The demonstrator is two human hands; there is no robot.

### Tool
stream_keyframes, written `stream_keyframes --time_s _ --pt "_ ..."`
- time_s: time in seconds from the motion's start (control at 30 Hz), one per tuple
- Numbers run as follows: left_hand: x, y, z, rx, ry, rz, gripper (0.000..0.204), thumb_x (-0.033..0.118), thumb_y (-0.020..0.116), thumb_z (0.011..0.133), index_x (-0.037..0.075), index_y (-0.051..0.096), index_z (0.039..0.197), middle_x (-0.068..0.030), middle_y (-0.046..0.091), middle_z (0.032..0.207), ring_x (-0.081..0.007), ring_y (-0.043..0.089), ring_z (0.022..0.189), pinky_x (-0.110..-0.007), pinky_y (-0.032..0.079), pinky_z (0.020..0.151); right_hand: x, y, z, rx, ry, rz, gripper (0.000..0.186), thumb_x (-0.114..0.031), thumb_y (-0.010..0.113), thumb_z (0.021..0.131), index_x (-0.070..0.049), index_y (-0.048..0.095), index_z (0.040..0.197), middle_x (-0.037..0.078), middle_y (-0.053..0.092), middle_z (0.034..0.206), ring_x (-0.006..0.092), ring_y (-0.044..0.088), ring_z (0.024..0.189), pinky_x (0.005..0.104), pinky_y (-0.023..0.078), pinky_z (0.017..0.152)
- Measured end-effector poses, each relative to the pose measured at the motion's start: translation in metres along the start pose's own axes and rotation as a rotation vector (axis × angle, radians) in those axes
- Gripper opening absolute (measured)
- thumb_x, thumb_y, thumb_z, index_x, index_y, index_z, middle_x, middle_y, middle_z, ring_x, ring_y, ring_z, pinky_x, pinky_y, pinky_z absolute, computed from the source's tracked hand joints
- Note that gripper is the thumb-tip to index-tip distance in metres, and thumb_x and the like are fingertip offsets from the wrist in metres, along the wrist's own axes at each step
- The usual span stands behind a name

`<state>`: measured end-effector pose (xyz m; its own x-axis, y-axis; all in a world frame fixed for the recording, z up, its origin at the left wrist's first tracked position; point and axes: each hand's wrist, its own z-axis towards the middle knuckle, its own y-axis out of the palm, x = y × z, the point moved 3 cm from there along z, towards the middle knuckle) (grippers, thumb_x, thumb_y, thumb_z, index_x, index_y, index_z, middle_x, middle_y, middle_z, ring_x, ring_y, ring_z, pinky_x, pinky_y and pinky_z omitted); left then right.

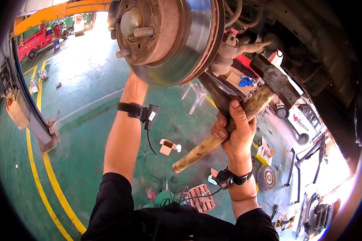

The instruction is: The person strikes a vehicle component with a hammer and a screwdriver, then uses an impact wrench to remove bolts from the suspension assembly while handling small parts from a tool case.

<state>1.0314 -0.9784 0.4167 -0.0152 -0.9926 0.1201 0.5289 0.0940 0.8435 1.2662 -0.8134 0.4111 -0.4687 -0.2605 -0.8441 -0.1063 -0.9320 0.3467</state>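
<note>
A hammer with a wooden handle (199, 153) is gripped in my right hand (239, 127), the fingers wrapped round the middle of the handle. Its dark, worn steel head (277, 80) points up and right, close to the suspension parts (225, 60) under the vehicle. Above my arms hangs a brake disc (181, 60) on a rusty hub (148, 24) with threaded studs. My left hand (136, 85) reaches up behind the lower edge of the disc. Only the wrist end of it shows; the fingers are hidden.
An orange-topped lift post (32, 108) stands at left. On the green floor lie a small opened carton (167, 147), a slatted reddish crate (201, 197) and a wheel (266, 178). Cables hang from my wristbands. A red vehicle (34, 44) stands far left.
</note>
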Motion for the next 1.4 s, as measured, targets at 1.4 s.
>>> stream_keyframes --time_s 1.4 --pt "-0.067 -0.269 -0.378 0.977 -1.143 0.384 0.024 0.026 0.062 0.094 0.010 0.052 0.079 -0.0035 0.055 0.071 -0.0172 0.053 0.062 -0.031 0.047 0.056 0.321 -0.257 -0.244 0.889 0.797 0.654 0.015 -0.016 0.056 0.093 -0.012 0.052 0.079 -0.004 0.048 0.062 0.0113 0.047 0.051 0.0277 0.042 0.050"
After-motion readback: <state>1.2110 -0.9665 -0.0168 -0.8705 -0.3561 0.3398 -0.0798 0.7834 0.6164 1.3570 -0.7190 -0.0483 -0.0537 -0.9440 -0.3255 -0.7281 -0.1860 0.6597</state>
